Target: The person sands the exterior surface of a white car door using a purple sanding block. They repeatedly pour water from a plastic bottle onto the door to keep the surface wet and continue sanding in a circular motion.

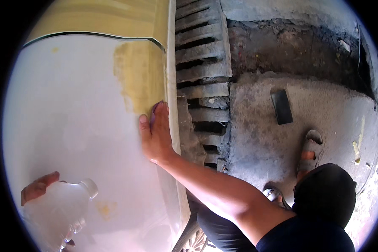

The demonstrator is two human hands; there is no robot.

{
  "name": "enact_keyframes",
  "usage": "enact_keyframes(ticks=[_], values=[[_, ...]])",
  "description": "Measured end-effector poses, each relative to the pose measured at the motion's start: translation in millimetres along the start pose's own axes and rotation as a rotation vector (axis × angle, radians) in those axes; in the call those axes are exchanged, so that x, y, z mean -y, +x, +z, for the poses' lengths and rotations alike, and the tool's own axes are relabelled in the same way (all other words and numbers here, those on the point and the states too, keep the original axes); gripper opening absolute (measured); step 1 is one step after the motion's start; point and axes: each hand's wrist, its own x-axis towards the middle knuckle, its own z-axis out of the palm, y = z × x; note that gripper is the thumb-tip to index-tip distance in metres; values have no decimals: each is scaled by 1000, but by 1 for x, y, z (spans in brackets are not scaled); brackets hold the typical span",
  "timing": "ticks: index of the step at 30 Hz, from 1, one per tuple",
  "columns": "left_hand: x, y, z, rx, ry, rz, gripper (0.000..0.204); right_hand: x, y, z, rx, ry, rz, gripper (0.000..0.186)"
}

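My left hand point(38, 189), at the lower left, is wrapped round a translucent plastic bottle point(61, 212) with its neck tilted to the right. My right hand point(157, 138) presses a thin purple pad point(155, 110) against the right edge of a white vehicle body panel point(71, 117), its fingers closed on the pad. Just above the fingers, a dull yellow patch point(134, 71) covers part of the white surface, and smaller yellow smudges show elsewhere. A yellow panel point(96, 17) lies beyond a curved seam at the top.
Right of the panel runs a slatted concrete drain cover point(201, 71). A black phone point(281, 107) lies on rough pavement point(256, 147) beside a dark broken gutter point(290, 50). My sandalled feet point(310, 151) are below, and part of a wheel point(197, 243) shows at the bottom.
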Motion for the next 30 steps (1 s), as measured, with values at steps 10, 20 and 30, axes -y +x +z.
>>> enact_keyframes(ticks=[10,20,30], values=[[4,1,-15,-44,-119,-89,36,6,-43,3,99,-222,-142,82],[-11,21,-39,-258,-308,-546,36,-16,-97,1,127,-130,-291,81],[-12,12,-13,-599,-125,-279,40,19,83,-8,19,-96,-233,82]])
